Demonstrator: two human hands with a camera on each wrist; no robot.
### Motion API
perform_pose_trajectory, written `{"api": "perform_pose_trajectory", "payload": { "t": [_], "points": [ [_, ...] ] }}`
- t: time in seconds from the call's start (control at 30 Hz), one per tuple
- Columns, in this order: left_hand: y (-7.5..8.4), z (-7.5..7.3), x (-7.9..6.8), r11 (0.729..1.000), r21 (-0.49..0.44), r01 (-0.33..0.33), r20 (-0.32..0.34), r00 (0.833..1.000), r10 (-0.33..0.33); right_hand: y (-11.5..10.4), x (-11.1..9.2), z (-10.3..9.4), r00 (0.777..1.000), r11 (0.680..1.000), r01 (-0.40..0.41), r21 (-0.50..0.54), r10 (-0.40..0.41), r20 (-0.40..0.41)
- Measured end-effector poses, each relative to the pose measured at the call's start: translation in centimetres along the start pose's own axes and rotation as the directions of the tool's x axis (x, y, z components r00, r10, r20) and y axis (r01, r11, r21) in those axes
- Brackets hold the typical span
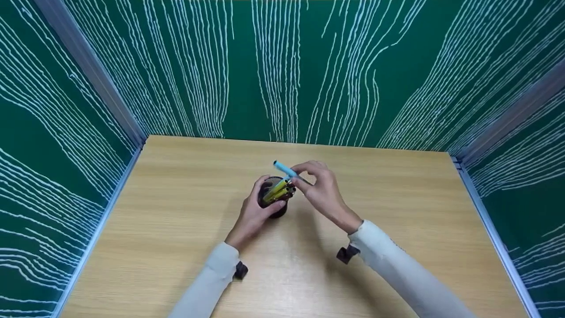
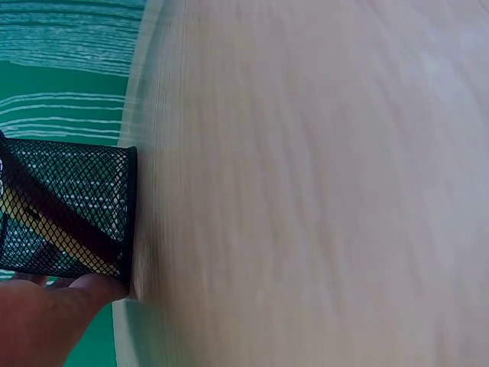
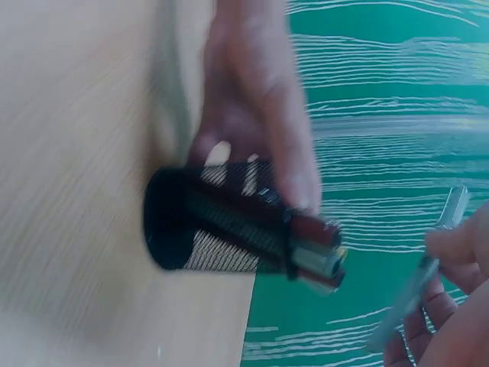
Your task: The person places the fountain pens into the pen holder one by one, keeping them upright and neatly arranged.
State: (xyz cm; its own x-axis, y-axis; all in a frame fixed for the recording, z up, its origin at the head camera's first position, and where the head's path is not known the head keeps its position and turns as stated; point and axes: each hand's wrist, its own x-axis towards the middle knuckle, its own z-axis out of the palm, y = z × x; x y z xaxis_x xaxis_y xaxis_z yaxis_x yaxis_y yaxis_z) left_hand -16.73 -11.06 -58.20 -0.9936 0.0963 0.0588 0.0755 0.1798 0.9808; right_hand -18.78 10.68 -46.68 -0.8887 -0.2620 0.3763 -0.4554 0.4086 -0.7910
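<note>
A black mesh pen cup stands on the wooden table, with several yellow and dark pens leaning inside it. My left hand holds the cup from its left side, the thumb across the near side. Just above and right of the cup's rim, my right hand pinches a light-blue pen between thumb and fingers. That pen is tilted and apart from the cup in the right wrist view. Through the mesh in the left wrist view, a yellow and a dark red pen show.
The light wood table extends around the cup on all sides. Green panels with wavy white lines rise behind and at both sides, joined by grey metal posts. A small black device sits at the right wrist.
</note>
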Motion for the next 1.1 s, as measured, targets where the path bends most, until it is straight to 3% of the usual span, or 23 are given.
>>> {"api": "perform_pose_trajectory", "payload": {
  "t": [0.2, 0.4, 0.77, 1.1],
  "points": [
    [0.0, 0.0, 0.0, 1.0, 0.006, 0.02, -0.007, 1.0, -0.02, -1.3, 0.8, 0.0, 0.992, 0.976, -0.082, 0.202, 0.1, -0.083],
    [0.0, 0.0, 0.1, 1.0, 0.008, 0.001, -0.009, 1.0, -0.001, -1.6, 1.2, 0.9, 0.988, 0.95, -0.092, 0.3, 0.125, -0.095],
    [-0.1, 0.0, 0.0, 1.0, 0.023, 0.002, 0.008, 1.0, -0.002, 1.2, 0.6, 3.5, 0.991, 0.964, -0.109, 0.243, 0.124, -0.051],
    [-0.2, -0.1, 0.1, 1.0, 0.029, -0.009, 0.001, 1.0, 0.009, 2.0, 0.1, 3.6, 0.994, 0.977, -0.1, 0.19, 0.108, -0.029]
  ]
}}
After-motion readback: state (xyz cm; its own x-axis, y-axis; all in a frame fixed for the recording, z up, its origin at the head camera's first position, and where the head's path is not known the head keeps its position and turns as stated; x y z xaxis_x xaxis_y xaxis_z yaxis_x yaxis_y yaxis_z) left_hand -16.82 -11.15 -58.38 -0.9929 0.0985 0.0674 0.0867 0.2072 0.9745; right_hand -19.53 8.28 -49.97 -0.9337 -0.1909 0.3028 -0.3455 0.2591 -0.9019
